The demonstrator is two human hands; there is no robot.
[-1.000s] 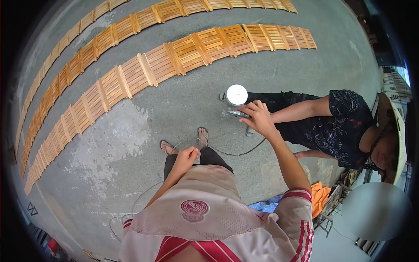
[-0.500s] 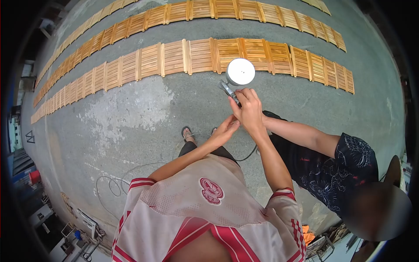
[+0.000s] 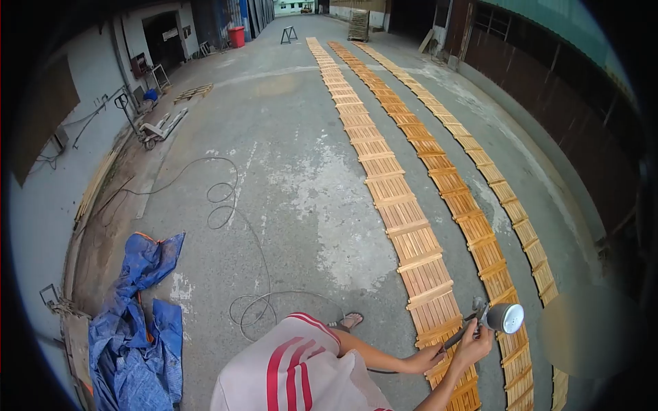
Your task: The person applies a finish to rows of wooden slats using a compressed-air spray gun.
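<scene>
The silver metal spray gun (image 3: 484,314) with its round white-topped cup (image 3: 510,318) has swung from beside the co-worker's arm to above the slatted wooden panels (image 3: 410,236). The right grip (image 3: 473,347) is clenched around its handle, while the left grip (image 3: 423,359) now grasps the dark hose (image 3: 455,338), apparently steadying it

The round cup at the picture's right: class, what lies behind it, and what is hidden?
Behind the cup, the middle row of slatted wood shows above and below; the stretch directly behind is covered, so its slats cannot be seen.
</scene>
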